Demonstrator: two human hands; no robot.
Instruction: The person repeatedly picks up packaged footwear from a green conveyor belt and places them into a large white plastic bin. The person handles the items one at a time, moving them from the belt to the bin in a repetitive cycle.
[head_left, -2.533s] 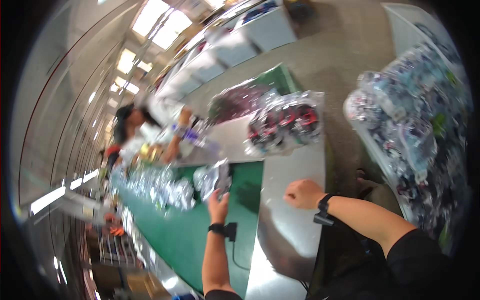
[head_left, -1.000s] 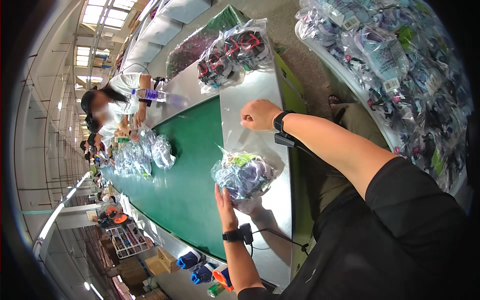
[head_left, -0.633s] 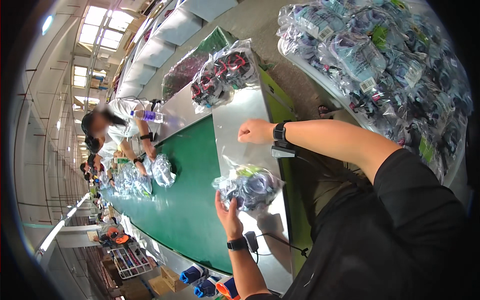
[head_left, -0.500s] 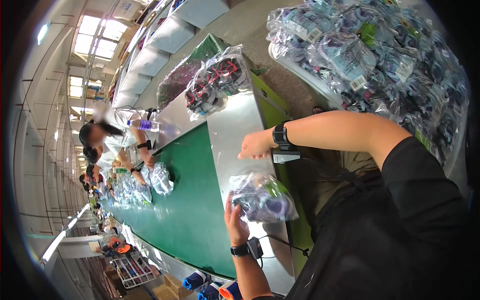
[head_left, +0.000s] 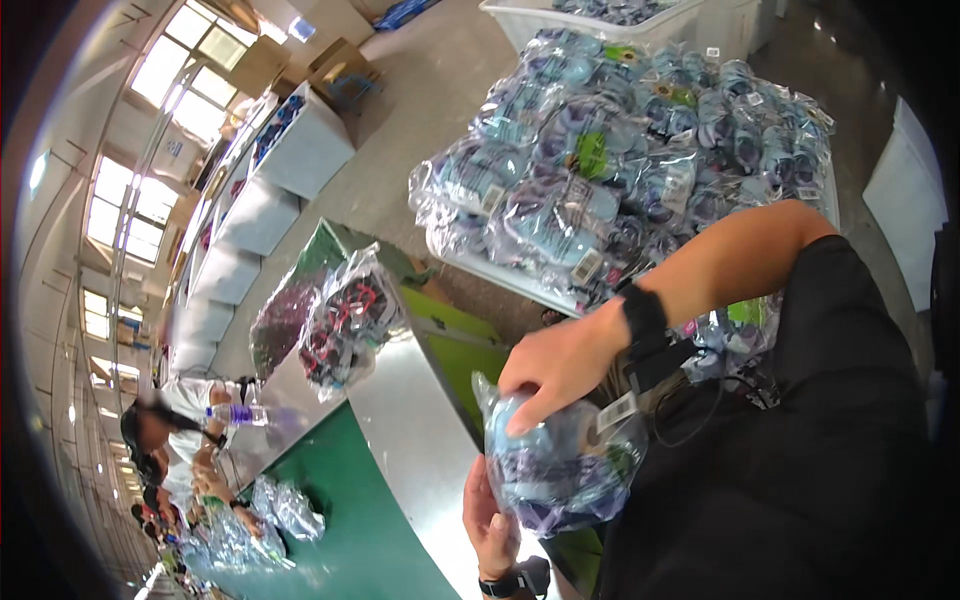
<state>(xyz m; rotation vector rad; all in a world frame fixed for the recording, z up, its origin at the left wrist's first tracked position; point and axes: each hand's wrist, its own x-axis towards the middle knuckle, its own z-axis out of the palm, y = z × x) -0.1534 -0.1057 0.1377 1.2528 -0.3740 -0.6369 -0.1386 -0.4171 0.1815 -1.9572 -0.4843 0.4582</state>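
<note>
Room: long factory hall with bright windows high at the left and white crates [head_left: 300, 150] standing in a row on the grey floor.
Work surface: steel table edge [head_left: 420, 440] runs beside a green belt [head_left: 350, 520]; the steel strip between the belt and the person's body is bare.
Held thing: clear plastic bag [head_left: 560, 470] stuffed with blue and purple items, held in the air just past the steel table's near edge, in front of the person's dark shirt.
Left hand [head_left: 490, 520]: cupped under and behind the bag's left side, palm against the plastic, gripping it.
Right hand [head_left: 560, 365]: laid over the bag's top, fingers bent down onto the plastic; a black watch sits on the wrist.
Label: small white tag [head_left: 617, 410] on the bag's upper right, just under the right wrist.
Heap at right: big pile of filled clear bags [head_left: 620, 150], blue, purple and green inside, on a white platform beyond the right arm.
Far bin: white tub [head_left: 700, 20] at the top, holding more of the bags.
Table end: large clear sack [head_left: 345, 320] of red and dark items sits on the steel.
Belt far end: loose clear bags [head_left: 270, 510] lie on the green, near a seated person in white [head_left: 190, 420].
</note>
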